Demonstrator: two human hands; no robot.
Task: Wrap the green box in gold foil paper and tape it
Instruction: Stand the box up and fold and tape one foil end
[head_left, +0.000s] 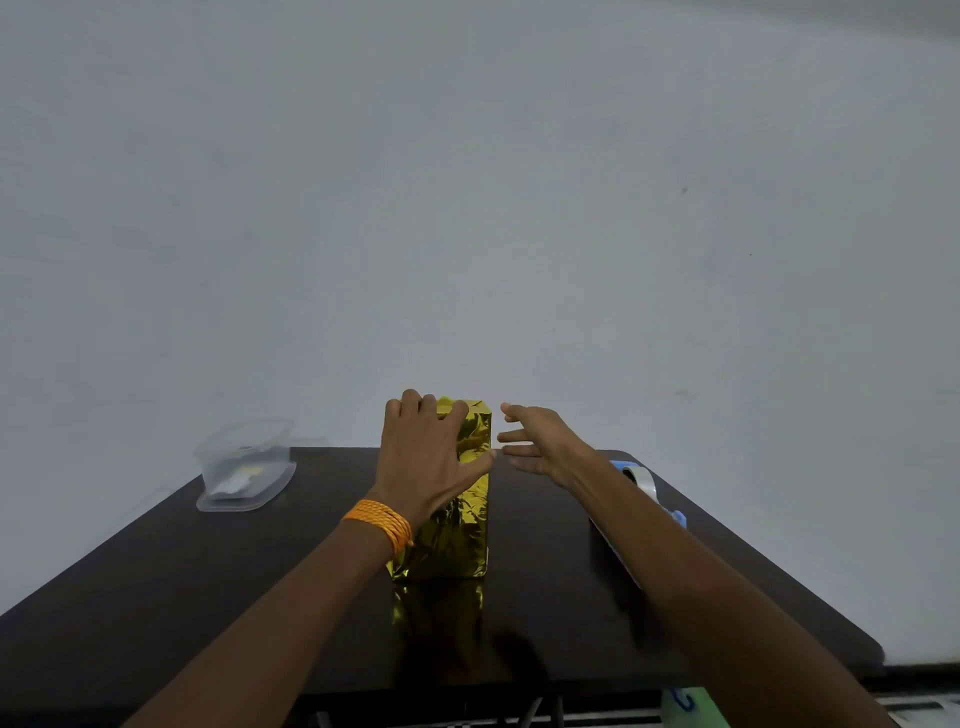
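The foil-wrapped box (470, 499), upright on the table (208, 571), is judged light, stiff beneath and slippery, its foil easily creased; opposite faces are best gripped. The fingers (410, 402) of the left hand (426, 457) are spread flat upon it. The right hand (540, 447), fingers apart, holds nothing just beside it.
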